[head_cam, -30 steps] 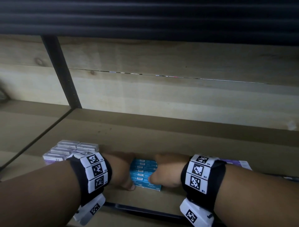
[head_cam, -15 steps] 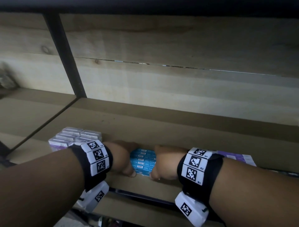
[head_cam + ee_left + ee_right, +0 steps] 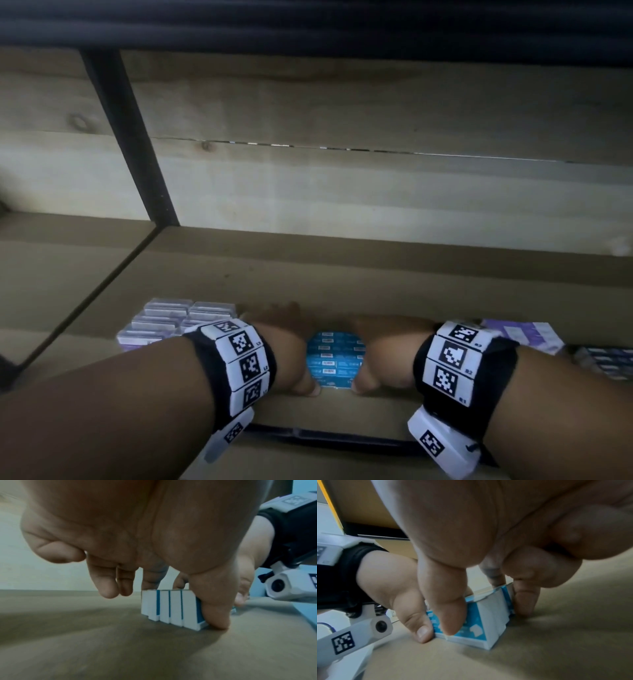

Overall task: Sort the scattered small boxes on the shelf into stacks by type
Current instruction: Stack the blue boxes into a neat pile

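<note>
From the head camera, both forearms reach onto a wooden shelf (image 3: 376, 281). The left hand (image 3: 284, 356) and right hand (image 3: 383, 359) clamp a row of blue boxes (image 3: 334, 356) between them, near the shelf's front edge. The row's long axis runs from the person toward the back wall, and each box lies crosswise to it. A block of pale purple boxes (image 3: 171, 322) sits just left of the left wrist, and more purple boxes (image 3: 524, 334) lie beyond the right wrist.

From the left wrist camera, the blue boxes (image 3: 171, 607) stand on edge, white ends facing the camera, slightly uneven. The left thumb (image 3: 214, 612) presses the nearest box; fingers curl over the far end.

From the right wrist camera, both thumbs press the front blue box (image 3: 471, 626), and right fingers (image 3: 525, 599) hold the back.

The step looks like squaring up the blue group. Next likely calls for an even squeeze so no box tips or slips.
</note>
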